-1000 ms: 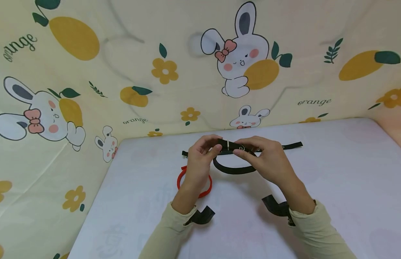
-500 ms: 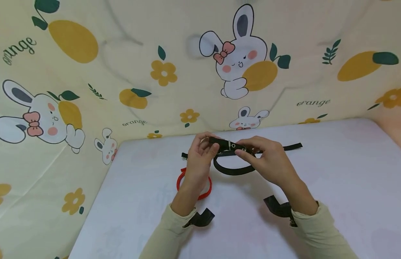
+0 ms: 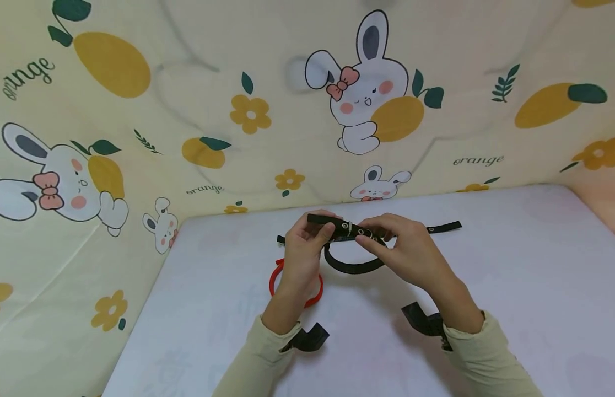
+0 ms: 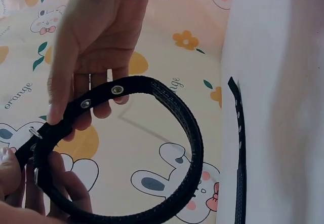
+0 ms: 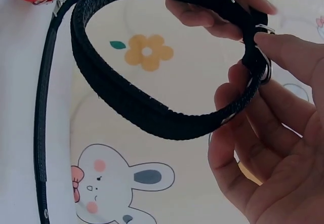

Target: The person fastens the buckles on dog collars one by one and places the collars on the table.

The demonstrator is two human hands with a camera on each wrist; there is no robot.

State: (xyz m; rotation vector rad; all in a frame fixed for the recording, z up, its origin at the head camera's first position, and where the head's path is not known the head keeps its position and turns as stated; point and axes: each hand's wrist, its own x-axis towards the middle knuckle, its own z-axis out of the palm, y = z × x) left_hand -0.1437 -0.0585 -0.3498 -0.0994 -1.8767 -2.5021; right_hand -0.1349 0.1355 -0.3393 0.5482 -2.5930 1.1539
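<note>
A black collar (image 3: 354,269), closed into a loop, is held up above the table by both hands. My left hand (image 3: 303,253) pinches its strap end (image 3: 318,219) between thumb and fingers, left of the metal buckle (image 3: 350,227). My right hand (image 3: 409,248) grips the band just right of the buckle, thumb in front. Metal eyelets (image 4: 117,89) show along the band in the left wrist view. In the right wrist view the right thumb lies at the metal ring and buckle (image 5: 265,29), and the loop (image 5: 172,125) hangs out from the fingers.
A second black collar (image 3: 443,227) lies stretched out flat on the white table (image 3: 526,286) behind the hands. Under the left forearm lies a red collar (image 3: 314,299), partly hidden. A patterned cloth wall (image 3: 268,154) rises at the table's back edge. Black straps (image 3: 309,337) hang from the sleeves.
The strap end has slid leftward through the buckle and now sticks out past the left thumb, with an eyelet showing left of the buckle. The hands stay in nearly the same place.
</note>
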